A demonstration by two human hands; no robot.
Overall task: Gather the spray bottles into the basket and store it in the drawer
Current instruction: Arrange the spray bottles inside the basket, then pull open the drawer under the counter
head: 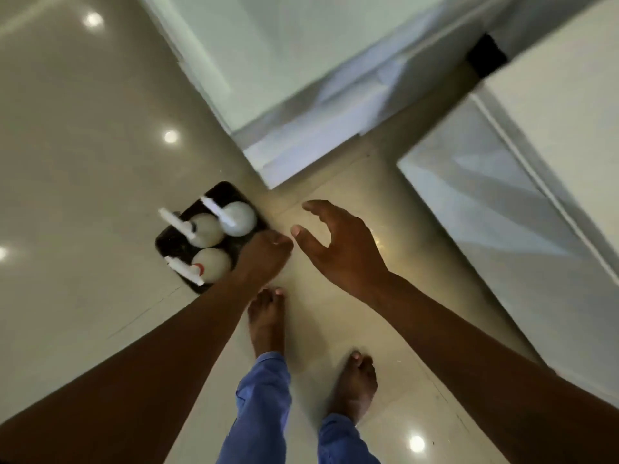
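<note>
A black basket hangs above the glossy floor, left of centre in the head view. Three white spray bottles stand in it: one at the back right, one in the middle, and one at the front with a red collar. Their white trigger heads point left. My left hand is shut on the basket's right rim. My right hand hovers just to the right of it, fingers spread, holding nothing.
White cabinet fronts fill the top centre and the right side, with a strip of beige floor between them. My bare feet and blue trouser legs are below the hands.
</note>
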